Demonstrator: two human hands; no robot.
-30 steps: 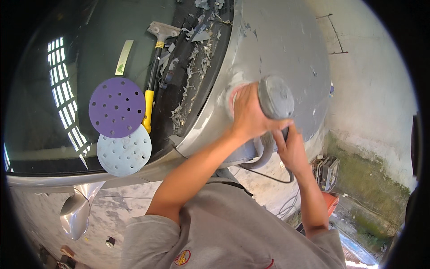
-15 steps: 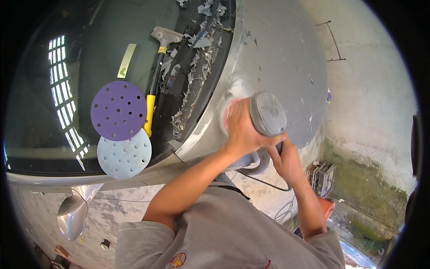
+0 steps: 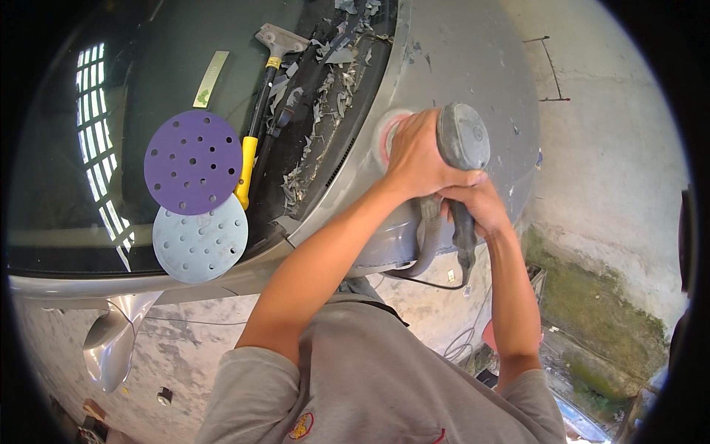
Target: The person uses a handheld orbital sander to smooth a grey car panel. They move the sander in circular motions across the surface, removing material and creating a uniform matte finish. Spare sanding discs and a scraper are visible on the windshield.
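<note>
A grey power sander (image 3: 464, 139) rests on the silver-grey car hood (image 3: 473, 66), close to the edge by the windshield. My left hand (image 3: 420, 152) wraps over its body, fingers curled around the side toward the glass. At the near end, my right hand (image 3: 481, 201) grips the sander's rear, where a ribbed hose (image 3: 430, 233) and a black cable (image 3: 466, 244) come out. Part of a pale pinkish round pad (image 3: 384, 137) shows beside my left fingers. The rest of the pad is hidden under the tool and hand.
On the windshield (image 3: 192, 29) lie a purple sanding disc (image 3: 185, 166), a light blue disc (image 3: 196, 248), a yellow-handled scraper (image 3: 250, 159) and a pale strip (image 3: 212, 78). Paint flakes (image 3: 325, 111) litter the cowl. A side mirror (image 3: 111, 344) juts out at left; a wall (image 3: 599, 140) stands at right.
Both hands and the sander have moved farther up the hood and slightly right. My view has shifted a little too, so the discs and scraper appear higher.
</note>
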